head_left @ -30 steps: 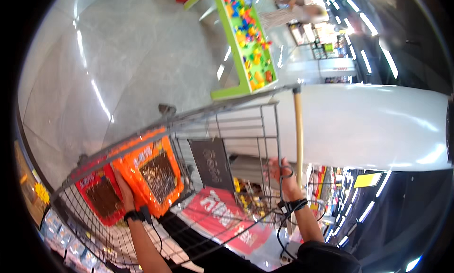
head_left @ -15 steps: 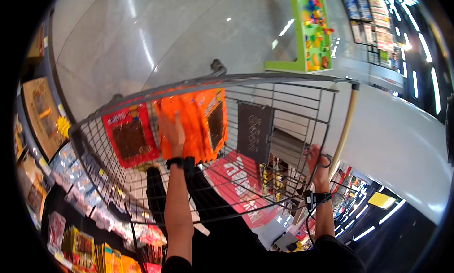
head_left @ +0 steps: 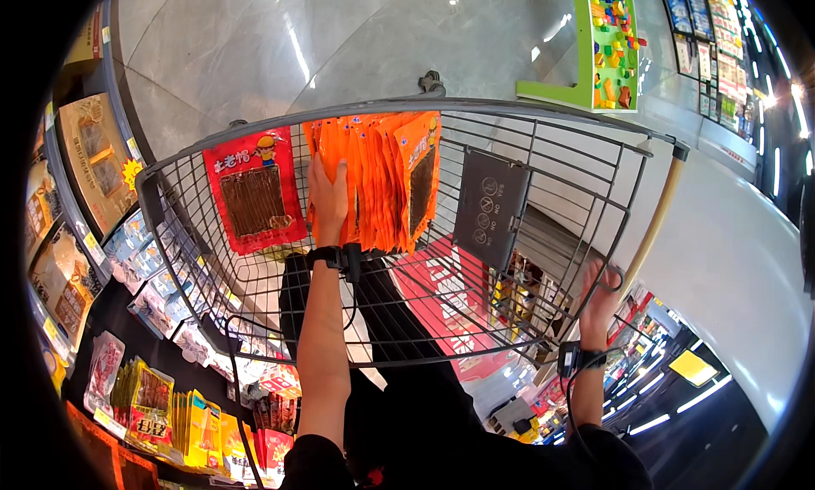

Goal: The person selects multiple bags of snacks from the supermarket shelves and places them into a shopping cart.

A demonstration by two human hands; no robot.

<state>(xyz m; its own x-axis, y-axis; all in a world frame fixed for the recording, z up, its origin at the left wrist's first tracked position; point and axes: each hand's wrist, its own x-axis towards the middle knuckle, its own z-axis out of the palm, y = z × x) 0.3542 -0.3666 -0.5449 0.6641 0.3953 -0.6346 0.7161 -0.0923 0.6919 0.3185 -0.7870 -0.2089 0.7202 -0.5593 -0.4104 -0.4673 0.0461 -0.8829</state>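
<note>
A row of orange snack packets [head_left: 378, 180] stands upright and packed together inside the shopping cart [head_left: 543, 142]. My left hand [head_left: 328, 197] is at the row's left end, closed on the nearest packets, with the thumb on the right; its fingertips are partly hidden. To its left, a red packet [head_left: 253, 193] with a window onto a dark brown filling leans against the wire mesh. My right hand [head_left: 598, 299] is at the cart's right side wire, next to a small dark loop; its fingers point up and apart, seemingly gripping nothing.
Shelves with boxes [head_left: 98, 163] and hanging snack bags [head_left: 199, 426] line the left. A dark sign panel [head_left: 492, 205] is fixed in the cart. Ahead right stands a green table [head_left: 586, 48] with colourful blocks. A white curved counter [head_left: 722, 261] is at the right.
The view has shifted, so the cart and its packets sit higher in the picture. My left hand stays at the orange packets. My right hand stays beside the cart's right side.
</note>
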